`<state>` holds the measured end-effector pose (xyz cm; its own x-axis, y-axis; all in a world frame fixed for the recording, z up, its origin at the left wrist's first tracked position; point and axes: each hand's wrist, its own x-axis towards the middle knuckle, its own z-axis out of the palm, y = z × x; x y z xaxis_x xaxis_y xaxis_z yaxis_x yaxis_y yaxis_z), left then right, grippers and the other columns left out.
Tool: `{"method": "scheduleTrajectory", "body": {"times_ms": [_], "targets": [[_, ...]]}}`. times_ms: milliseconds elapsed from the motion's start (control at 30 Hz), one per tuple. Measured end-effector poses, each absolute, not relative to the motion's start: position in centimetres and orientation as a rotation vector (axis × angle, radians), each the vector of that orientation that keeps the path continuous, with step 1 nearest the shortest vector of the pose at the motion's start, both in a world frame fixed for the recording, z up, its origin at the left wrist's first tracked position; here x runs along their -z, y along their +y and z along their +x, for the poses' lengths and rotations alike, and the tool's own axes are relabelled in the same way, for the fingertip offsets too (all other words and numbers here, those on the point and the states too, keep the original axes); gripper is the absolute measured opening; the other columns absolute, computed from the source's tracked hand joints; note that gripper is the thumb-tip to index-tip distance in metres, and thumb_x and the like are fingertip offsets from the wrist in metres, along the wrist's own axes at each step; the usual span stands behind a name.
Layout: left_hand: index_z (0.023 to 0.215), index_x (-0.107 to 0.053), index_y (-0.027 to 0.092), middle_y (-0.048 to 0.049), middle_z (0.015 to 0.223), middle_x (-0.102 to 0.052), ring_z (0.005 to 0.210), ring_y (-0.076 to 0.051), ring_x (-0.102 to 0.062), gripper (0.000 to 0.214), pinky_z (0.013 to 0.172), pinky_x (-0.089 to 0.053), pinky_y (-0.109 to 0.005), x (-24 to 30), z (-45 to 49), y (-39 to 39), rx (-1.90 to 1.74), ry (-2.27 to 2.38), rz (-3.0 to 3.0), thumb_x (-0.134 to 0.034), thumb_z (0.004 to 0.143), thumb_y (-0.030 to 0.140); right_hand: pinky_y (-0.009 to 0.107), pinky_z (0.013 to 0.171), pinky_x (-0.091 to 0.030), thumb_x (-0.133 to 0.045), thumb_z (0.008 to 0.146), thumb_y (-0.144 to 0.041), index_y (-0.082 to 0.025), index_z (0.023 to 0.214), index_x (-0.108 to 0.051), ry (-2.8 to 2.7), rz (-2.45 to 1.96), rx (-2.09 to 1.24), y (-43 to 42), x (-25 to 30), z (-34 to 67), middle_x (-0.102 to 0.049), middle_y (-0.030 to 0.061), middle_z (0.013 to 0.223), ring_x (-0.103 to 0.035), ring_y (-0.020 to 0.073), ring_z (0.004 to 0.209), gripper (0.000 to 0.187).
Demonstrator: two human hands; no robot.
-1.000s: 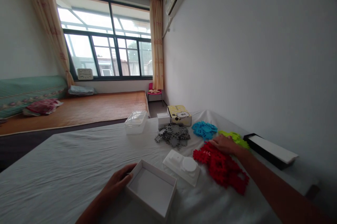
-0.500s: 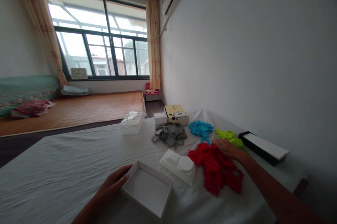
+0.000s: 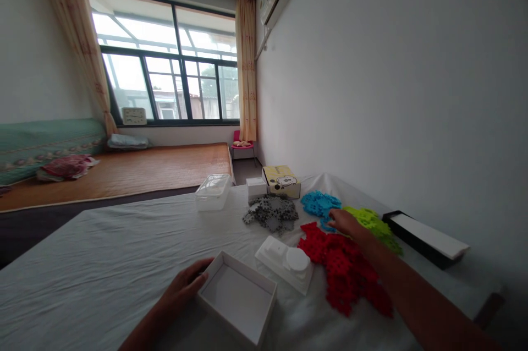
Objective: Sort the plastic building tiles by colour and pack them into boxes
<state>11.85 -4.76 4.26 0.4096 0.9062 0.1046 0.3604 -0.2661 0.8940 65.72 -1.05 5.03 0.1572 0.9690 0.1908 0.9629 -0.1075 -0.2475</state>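
On the near part of the cloth is a shallow white open box (image 3: 237, 299). My left hand (image 3: 187, 285) grips its left wall, thumb over the rim. My right hand (image 3: 343, 223) has its fingers curled down at the near edge of a pile of blue interlocking plastic pieces (image 3: 319, 203), pinching at a blue piece; the fingertips are partly hidden. Beneath my right forearm lies a heap of red interlocking pieces (image 3: 344, 268). Lime-green pieces (image 3: 373, 224) lie just right of this hand. A white plastic tray (image 3: 284, 264) with raised shapes sits between the box and the red heap.
Farther back are grey interlocking pieces (image 3: 272, 213), a clear plastic container (image 3: 212, 192), a small white box (image 3: 256, 188) and a yellow cartoon box (image 3: 282, 181). A long black box (image 3: 424, 238) with a white insert lies by the wall at right.
My right hand has moved from the top of the red heap to the near edge of the blue pieces. My left hand stays on the white box. The view has shifted slightly.
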Motion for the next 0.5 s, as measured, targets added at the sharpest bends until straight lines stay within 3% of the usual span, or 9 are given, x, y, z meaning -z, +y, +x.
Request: {"method": "scheduleTrajectory", "body": {"times_ms": [300, 500], "targets": [[0.115, -0.064, 0.021, -0.0043, 0.117, -0.065, 0.109, -0.030, -0.058, 0.051, 0.093, -0.047, -0.034, -4.4, 11.9, -4.8, -0.791, 1.095, 1.872, -0.054, 0.077, 0.054, 0.024, 0.059, -0.042, -0.063, 0.060, -0.017, -0.017, 0.068, -0.066, -1.727, -2.231, -0.112, 0.3, -4.6, 67.1, -0.068, 0.0030, 0.067, -0.063, 0.0191, 0.066, 0.008], [0.115, -0.064, 0.021, -0.0041, 0.117, -0.065, 0.108, -0.029, -0.058, 0.052, 0.091, -0.047, -0.033, -4.2, 11.8, -4.6, -0.774, 1.084, 1.867, -0.054, 0.077, 0.054, 0.028, 0.075, -0.048, -0.057, 0.072, -0.036, -0.018, 0.095, -0.068, -1.610, -2.117, -0.033, 2.9, -8.2, 68.7, -0.070, 0.0100, 0.099, -0.064, 0.0220, 0.091, 0.031]]}}
